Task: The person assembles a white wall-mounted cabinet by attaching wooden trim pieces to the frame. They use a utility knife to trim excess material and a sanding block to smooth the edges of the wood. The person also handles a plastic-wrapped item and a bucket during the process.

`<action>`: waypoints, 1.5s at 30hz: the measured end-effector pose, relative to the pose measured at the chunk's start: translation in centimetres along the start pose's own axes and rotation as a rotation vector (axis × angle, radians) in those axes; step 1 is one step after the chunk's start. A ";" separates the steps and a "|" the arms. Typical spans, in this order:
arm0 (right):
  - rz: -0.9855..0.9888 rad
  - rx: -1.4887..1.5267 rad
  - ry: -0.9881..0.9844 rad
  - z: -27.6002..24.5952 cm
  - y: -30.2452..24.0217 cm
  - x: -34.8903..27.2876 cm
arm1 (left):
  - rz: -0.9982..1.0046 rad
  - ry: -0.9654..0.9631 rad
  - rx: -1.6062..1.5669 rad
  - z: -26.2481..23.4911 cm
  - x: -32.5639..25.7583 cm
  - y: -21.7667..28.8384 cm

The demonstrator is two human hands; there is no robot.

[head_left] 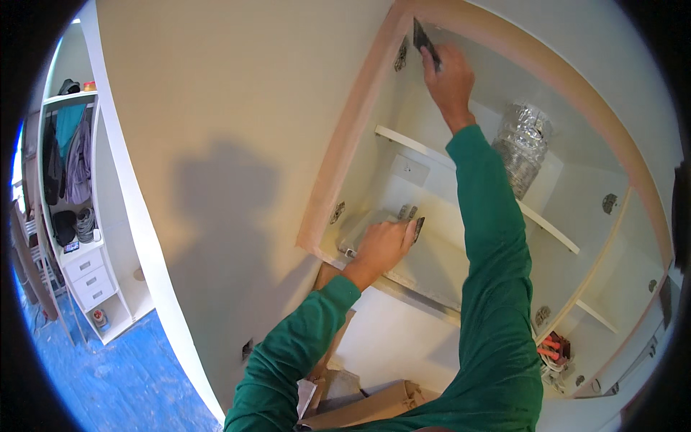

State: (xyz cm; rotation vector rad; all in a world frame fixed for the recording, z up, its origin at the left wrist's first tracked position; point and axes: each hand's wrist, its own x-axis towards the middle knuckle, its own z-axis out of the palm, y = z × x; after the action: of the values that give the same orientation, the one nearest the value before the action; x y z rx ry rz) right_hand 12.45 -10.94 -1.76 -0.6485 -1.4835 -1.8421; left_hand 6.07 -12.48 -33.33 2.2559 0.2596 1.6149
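My right hand [450, 79] is raised to the top left corner of an open wall cabinet, its fingers closed around a dark putty knife [422, 37]. The blade points up at the tan face frame [360, 101]; whether it touches the frame I cannot tell. Lower down, my left hand [381, 248] is closed in front of the cabinet's lower part. From its fingers sticks the edge of a small dark flat tool [419, 229], mostly hidden by the hand. Both forearms are in green sleeves.
Inside the cabinet are a white shelf [417, 146], a foil duct [522, 144] and a wall outlet [410, 170]. Red-handled tools [553, 349] lie at lower right. Cardboard [374, 414] is below me. To the left stand a white wardrobe [115, 288] and blue floor sheeting [137, 381].
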 end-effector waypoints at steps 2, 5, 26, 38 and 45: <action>-0.154 0.058 -0.026 -1.5 -1.4 -0.5 | 0.013 -0.003 -0.043 0.3 0.0 -0.1; -0.301 0.094 -0.116 -5.0 -3.3 -1.4 | -0.049 -0.059 0.045 0.0 -0.1 -0.1; 0.263 -0.176 -0.419 -45.6 -7.5 -16.6 | 0.769 0.539 -0.093 -9.3 11.3 8.9; 0.856 -0.188 -0.461 -52.2 -5.6 -20.4 | 1.190 0.657 0.511 -3.4 30.1 21.7; 0.995 -0.235 -0.424 -54.8 -5.3 -24.4 | 1.129 0.584 0.432 4.2 33.3 24.5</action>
State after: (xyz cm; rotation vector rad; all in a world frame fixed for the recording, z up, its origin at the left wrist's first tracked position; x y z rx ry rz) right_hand 26.06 -58.90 -35.58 -1.6125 -0.8682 -1.1115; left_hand 19.71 -24.17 4.11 2.2647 -0.7504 3.0153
